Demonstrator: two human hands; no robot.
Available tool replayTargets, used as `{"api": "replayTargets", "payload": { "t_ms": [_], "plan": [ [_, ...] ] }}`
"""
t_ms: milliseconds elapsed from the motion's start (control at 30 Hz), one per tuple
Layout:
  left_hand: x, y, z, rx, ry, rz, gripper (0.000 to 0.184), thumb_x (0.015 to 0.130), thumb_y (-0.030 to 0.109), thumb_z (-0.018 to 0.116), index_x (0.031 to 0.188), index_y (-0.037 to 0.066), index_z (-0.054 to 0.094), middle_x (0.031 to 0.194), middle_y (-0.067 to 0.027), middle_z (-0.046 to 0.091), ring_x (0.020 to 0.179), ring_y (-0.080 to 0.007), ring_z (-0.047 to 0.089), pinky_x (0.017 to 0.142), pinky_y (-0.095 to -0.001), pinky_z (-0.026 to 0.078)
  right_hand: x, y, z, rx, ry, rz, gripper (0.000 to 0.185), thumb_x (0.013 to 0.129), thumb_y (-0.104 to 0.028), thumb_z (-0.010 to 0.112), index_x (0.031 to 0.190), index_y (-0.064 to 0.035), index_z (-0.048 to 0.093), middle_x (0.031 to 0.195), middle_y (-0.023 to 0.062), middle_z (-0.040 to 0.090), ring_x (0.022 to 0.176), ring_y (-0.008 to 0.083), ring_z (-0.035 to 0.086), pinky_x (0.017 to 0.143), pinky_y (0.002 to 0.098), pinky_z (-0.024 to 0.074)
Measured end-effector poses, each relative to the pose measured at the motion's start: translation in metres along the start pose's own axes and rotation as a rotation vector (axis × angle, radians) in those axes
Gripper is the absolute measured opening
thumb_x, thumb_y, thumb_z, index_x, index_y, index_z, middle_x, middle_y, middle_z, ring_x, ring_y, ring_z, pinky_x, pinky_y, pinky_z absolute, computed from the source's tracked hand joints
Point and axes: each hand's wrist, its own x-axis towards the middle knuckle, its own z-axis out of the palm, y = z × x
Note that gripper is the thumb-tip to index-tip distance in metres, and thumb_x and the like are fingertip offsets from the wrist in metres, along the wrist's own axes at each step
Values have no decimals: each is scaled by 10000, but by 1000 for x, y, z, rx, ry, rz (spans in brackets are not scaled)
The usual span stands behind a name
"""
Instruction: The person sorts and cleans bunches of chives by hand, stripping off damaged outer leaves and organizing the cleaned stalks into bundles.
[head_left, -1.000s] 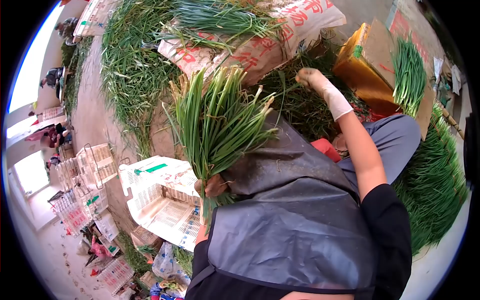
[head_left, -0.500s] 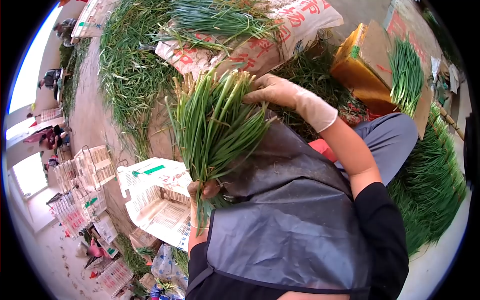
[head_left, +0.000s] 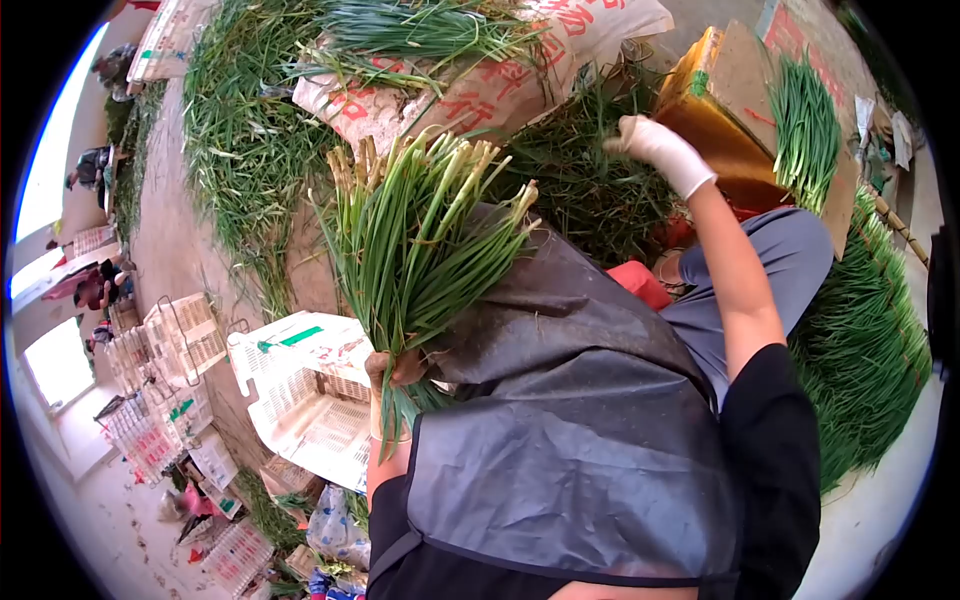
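A bunch of garlic chives (head_left: pixel 415 245) stands in front of my apron, pale cut ends up and leaves down. Near its lower end my left hand (head_left: pixel 398 370) is closed around the leaves, with the leaf tips hanging below the fist. My right hand (head_left: pixel 655 152), in a pale, stained glove, is away from the bunch, above the loose green leaves by the yellow box. Its fingers are curled together; anything small between them cannot be made out. A dark apron (head_left: pixel 570 450) covers my lap beside the bunch.
More chives lie on a printed sack (head_left: pixel 500 95) ahead. Loose leaves (head_left: pixel 240 130) cover the floor at left. A white plastic crate (head_left: pixel 310 400) sits by my left arm. At right are a yellow box (head_left: pixel 690 85) and a large chive pile (head_left: pixel 865 340). People are in the far left background.
My right hand has left the bunch's upper right side and moved right, toward the yellow box. The left hand keeps its grip on the chives.
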Motion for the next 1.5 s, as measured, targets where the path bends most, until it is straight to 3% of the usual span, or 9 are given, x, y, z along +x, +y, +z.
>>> {"api": "replayTargets", "payload": {
  "t_ms": [67,167,567,767,833,900,1100,1400,1500],
  "plan": [
    [3,0,-1,6,-8,-4,468,729,114,639,1150,-37,502,737,-120,584,459,-88,491,387,-204,343,-36,-55,-28,121,492,-262,708,814,-510,592,1329,-45,449,1375,202,426,1272,305,414,1055,370,328],
    [9,0,-1,3,-8,4,466,730,115,639,1149,-36,502,739,-120,584,461,-89,493,389,-204,344,-85,-144,-79,770,-67,-760,699,774,-390,683,1338,-52,448,1355,183,463,1241,280,450,1046,341,339],
    [-122,1,27,104,25,-40,456,736,118,636,1144,-34,504,745,-120,584,468,-89,497,396,-204,350,-82,-145,-55,1210,-8,-773,261,863,-210,636,1011,4,654,1069,57,636,1002,139,558,904,271,425],
    [-128,-1,27,98,18,-41,451,738,120,635,1142,-33,505,749,-120,584,471,-90,499,399,-204,352,-47,-51,-21,2146,84,-771,185,881,-178,596,954,-10,622,908,71,662,820,158,632,754,291,513],
    [-124,-2,27,84,10,-44,449,739,120,635,1141,-32,506,750,-120,584,472,-90,500,400,-204,353,-32,-7,-9,2023,277,-536,208,881,-219,588,928,-19,618,862,56,655,809,160,630,737,326,519],
    [-113,-2,26,64,-5,-43,448,740,121,634,1141,-32,506,751,-120,584,474,-90,501,401,-204,354,-11,26,1,446,43,-284,362,866,-229,556,1144,2,576,1156,108,611,1099,221,567,891,338,479],
    [1,-6,7,-72,-103,-27,443,743,122,633,1138,-31,507,754,-120,584,477,-90,503,404,-204,357,-48,-129,-21,1282,-130,-777,622,833,-349,645,1351,-67,448,1245,100,559,1179,181,492,993,305,387],
    [29,-12,6,-169,-195,-21,435,747,125,632,1135,-29,509,759,-121,584,482,-91,507,409,-204,361,-51,-135,-70,2055,166,-341,165,798,-228,698,863,-86,645,614,-58,516,502,48,440,457,192,311],
    [27,-13,5,-185,-203,-25,433,748,126,631,1134,-28,509,761,-121,584,484,-91,508,411,-204,362,-7,-57,-55,913,150,-284,329,867,-360,632,1086,-115,630,811,-20,602,663,51,511,620,192,431]
  ]
}}
